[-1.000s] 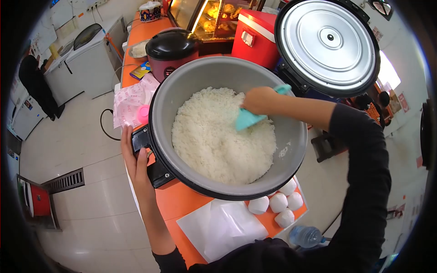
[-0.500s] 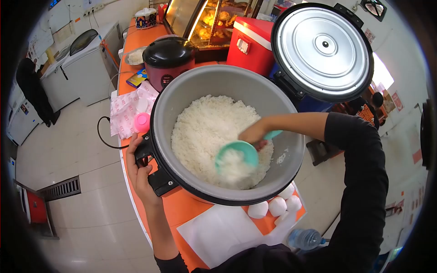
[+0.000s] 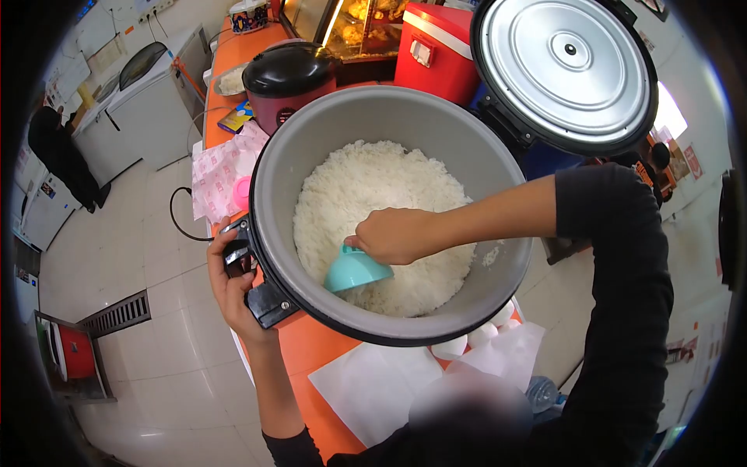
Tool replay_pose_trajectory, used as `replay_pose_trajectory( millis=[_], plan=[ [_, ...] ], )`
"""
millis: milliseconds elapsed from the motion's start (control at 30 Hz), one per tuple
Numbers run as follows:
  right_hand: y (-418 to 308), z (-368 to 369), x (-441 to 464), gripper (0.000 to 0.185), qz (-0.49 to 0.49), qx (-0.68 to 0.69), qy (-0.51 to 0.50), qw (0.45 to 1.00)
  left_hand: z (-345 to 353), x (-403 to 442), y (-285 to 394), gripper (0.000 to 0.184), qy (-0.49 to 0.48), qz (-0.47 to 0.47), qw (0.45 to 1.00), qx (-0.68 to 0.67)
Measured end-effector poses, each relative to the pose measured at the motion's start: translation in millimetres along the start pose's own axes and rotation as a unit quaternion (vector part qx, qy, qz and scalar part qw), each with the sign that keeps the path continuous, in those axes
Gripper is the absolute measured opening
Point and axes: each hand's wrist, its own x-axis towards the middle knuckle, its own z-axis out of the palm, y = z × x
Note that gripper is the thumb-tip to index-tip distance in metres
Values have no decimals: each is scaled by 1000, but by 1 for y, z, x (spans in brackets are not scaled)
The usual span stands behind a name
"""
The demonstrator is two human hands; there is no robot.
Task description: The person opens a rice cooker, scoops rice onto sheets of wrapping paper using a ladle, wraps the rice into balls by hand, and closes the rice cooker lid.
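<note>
White cooked rice (image 3: 366,183) fills the lower part of a large grey rice cooker pot (image 3: 498,187), whose round metal lid (image 3: 564,74) stands raised at the back right. Inside the pot, my right hand (image 3: 401,236) is closed around the handle of a teal scoop (image 3: 356,270). The scoop is tilted, its bowl against the rice near the front left wall; what it contains is hidden. My left hand (image 3: 231,284) grips the black side handle (image 3: 270,302) of the rice cooker, fingers wrapped round it.
A smaller rice cooker (image 3: 289,78), a red cooler box (image 3: 436,54) and a lit food display case (image 3: 366,27) stand behind. Pink-printed paper (image 3: 222,167) lies left. White paper (image 3: 381,397) and several white rounded things (image 3: 482,335) are in front. A person (image 3: 66,156) stands far left.
My right hand has moved left and the scoop has turned over from showing rice in its bowl to showing its outer side. My left hand stays on the handle.
</note>
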Motion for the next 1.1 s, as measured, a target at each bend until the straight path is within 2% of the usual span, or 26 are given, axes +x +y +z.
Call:
replay_pose_trajectory(
  millis=[67,167,267,367,467,533,567,667,700,800,833,933,967,1100],
  plan=[
    [0,7,0,34,9,76,-35,996,0,-1,0,55,1,-1,1000,-4],
    [-4,8,-22,41,172,219,-128,952,1,-1,-1,54,3,4,1000,-15],
    [10,-1,-36,51,168,282,-179,928,0,1,-1,54,-1,9,1000,-11],
    [30,-24,-27,50,156,363,-283,874,1,0,-1,54,1,9,1000,-2],
    [33,-26,-10,48,176,208,0,962,-1,-2,1,54,1,-8,1000,14],
    [25,-3,-12,47,49,171,204,963,0,-2,3,53,4,-10,1000,5],
    [21,1,-11,42,54,207,204,955,2,-2,3,52,7,-7,1000,-8],
    [24,-12,-2,42,132,333,226,906,3,-3,3,53,8,-12,1000,0],
    [41,-17,7,41,137,313,192,920,2,-3,3,54,7,-15,1000,10],
    [53,-21,24,45,152,115,63,980,0,-2,2,54,-4,-23,1000,-11],
    [65,-2,39,32,35,-62,113,991,0,0,1,54,-8,-17,1000,-16],
    [30,9,27,37,44,26,119,992,-1,-2,-2,53,-9,-15,1000,-19],
    [24,17,30,44,83,114,117,983,1,-2,1,53,-4,-22,1000,-13],
    [0,29,18,50,59,169,89,980,1,-2,0,52,-2,-19,1000,-17]
  ],
)
